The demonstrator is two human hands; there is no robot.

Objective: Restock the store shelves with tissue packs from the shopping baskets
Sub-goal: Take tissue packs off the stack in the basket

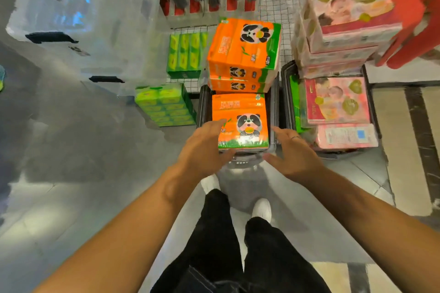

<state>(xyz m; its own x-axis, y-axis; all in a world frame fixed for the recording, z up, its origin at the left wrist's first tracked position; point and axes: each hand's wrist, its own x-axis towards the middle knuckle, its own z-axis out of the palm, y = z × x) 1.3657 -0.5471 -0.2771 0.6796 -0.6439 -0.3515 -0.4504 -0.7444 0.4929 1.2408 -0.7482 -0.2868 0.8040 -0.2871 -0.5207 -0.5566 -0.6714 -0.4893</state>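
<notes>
Trousers [214, 245]: one black pair is filling the bottom centre, with two white shoes [262, 209] standing on the grey floor below.
Left hand [204, 145]: it is hovering at lower centre with fingers straight and loosely spread. The fingertips are lying over the left edge of the front orange pack [240, 121] and gripping nothing.
Right hand [290, 152]: it is hovering just right of that pack with fingers spread wide and a ring showing. Whether it is touching the pack cannot be told.
Clear bins [83, 19]: several see-through lidded tubs with black latches are stacking up at upper left; blur is hiding the exact count.
Green packs [164, 104]: two are sitting left of centre, the farther one [185, 54] lying on a white wire grid [273, 7].
Left basket [201, 107]: one dark basket at centre is holding three orange panda packs. The front one is lying flat, and two are stacking behind it [242, 45].
Right basket [285, 83]: one dark basket is holding two pink packs [338, 100] lying flat and one green pack [295, 102] standing on edge along its left wall.
Pink stack [352, 12]: at least three packs are piling up at upper right, above the right basket's far end.
Red stools [404, 19]: these are leaning in at the upper right corner, too blurred for counting.
</notes>
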